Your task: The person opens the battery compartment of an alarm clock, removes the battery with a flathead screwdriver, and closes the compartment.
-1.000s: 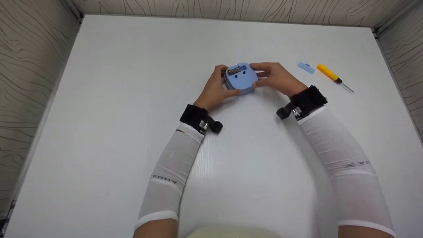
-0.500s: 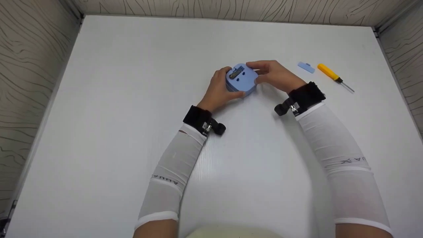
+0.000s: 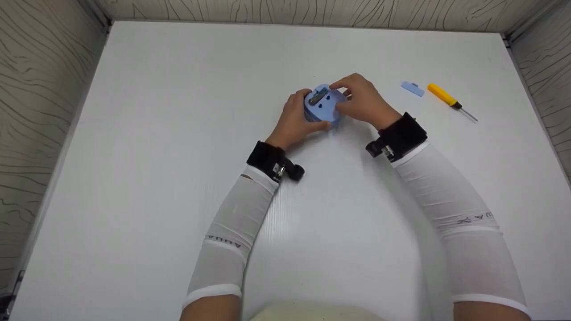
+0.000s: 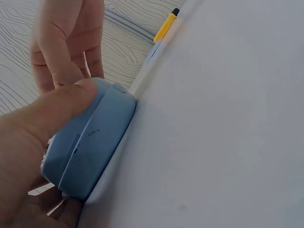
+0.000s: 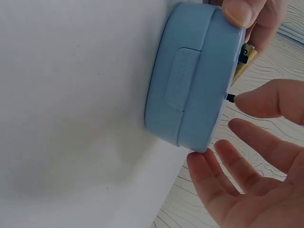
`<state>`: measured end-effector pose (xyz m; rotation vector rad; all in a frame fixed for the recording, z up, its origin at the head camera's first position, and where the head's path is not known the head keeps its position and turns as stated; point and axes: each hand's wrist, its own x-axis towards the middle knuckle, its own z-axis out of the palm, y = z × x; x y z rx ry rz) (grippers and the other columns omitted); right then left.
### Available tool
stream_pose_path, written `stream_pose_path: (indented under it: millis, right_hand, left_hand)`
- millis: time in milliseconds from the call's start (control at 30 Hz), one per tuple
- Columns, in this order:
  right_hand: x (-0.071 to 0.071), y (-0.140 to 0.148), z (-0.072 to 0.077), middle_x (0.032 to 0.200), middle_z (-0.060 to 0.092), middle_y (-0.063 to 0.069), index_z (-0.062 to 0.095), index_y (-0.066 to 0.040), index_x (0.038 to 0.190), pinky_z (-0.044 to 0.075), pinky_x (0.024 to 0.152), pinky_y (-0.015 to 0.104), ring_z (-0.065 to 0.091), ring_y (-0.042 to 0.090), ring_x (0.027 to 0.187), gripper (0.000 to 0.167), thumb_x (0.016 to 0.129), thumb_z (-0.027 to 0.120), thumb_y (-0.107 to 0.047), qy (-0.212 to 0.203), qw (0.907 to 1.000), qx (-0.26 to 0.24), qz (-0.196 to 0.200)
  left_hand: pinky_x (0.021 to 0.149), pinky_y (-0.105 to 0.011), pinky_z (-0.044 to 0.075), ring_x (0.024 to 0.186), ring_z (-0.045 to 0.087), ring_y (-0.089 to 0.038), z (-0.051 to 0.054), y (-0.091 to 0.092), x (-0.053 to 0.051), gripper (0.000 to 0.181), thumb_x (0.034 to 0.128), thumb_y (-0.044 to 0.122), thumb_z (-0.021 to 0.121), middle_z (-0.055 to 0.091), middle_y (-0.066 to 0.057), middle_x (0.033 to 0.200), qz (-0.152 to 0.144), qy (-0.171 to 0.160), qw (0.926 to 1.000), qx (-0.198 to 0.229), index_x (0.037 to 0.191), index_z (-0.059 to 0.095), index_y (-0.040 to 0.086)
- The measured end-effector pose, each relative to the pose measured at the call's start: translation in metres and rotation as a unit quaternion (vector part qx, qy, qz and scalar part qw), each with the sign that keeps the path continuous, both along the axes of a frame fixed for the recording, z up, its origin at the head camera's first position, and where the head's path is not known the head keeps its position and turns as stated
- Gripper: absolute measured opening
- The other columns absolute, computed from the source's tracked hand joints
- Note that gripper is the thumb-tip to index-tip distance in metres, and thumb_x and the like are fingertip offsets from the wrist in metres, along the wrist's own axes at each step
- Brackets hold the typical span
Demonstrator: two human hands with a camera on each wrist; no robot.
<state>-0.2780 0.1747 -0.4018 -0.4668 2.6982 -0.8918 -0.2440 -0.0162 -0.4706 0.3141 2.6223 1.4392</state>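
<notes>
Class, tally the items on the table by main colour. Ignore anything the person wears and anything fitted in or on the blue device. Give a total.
Blue: 2 (rounded device, small cover)
Yellow: 1 (screwdriver)
Total: 3

Open tabletop (image 3: pixel 156 111) offers broad passage at left and a channel between the forearms. Around the blue device (image 3: pixel 324 113), the left hand (image 3: pixel 295 118) obstructs the left side and the right hand (image 3: pixel 363 101) the right. The small blue piece (image 3: pixel 412 88) and screwdriver (image 3: pixel 450 100) (lying close together) impede movement rightward; the patterned panel (image 3: pixel 267 11) bounds the far edge.
</notes>
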Motion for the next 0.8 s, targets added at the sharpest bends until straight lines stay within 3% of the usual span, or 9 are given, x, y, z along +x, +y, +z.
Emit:
stream_pose_path:
  millis: [133,400,567,800]
  right_hand:
    - [0.002,-0.008,-0.001,0.134,0.049,0.026,0.064,0.008,0.126,0.043,0.105,0.050,0.050,0.039,0.122,0.041,0.092,0.070,-0.015,0.043,0.9990,-0.002,0.014]
    - [0.003,-0.027,-0.007,0.121,0.056,0.025,0.071,0.009,0.113,0.041,0.101,0.050,0.050,0.037,0.115,0.051,0.090,0.076,-0.036,0.081,0.9967,-0.002,0.012]
    - [0.003,-0.036,-0.008,0.105,0.063,0.023,0.073,0.010,0.104,0.041,0.090,0.047,0.051,0.035,0.102,0.051,0.088,0.078,-0.038,0.115,0.9930,0.026,0.006]
    - [0.003,-0.042,-0.005,0.100,0.061,0.023,0.071,0.011,0.097,0.044,0.082,0.045,0.049,0.033,0.097,0.046,0.087,0.077,-0.034,0.106,0.9934,0.043,-0.012]
  left_hand:
    - [0.107,-0.024,0.035,0.128,0.043,-0.019,-0.002,-0.002,-0.002,0.093,0.0827,0.034,0.086,0.043,-0.012,0.144,-0.001,0.007,1.0000,0.001,0.152,0.032,0.005]
    - [0.108,-0.027,0.035,0.129,0.042,-0.022,-0.003,-0.004,-0.001,0.088,0.0849,0.031,0.083,0.042,-0.014,0.145,-0.008,0.007,0.9999,0.013,0.152,0.032,0.004]
    - [0.108,-0.027,0.035,0.129,0.041,-0.021,-0.003,-0.004,-0.001,0.087,0.0849,0.030,0.082,0.043,-0.013,0.143,-0.012,0.006,0.9998,0.015,0.152,0.032,0.004]
    - [0.109,-0.026,0.033,0.131,0.040,-0.021,-0.002,-0.004,-0.002,0.089,0.0845,0.032,0.083,0.043,-0.013,0.144,-0.014,0.008,0.9998,0.011,0.152,0.032,0.004]
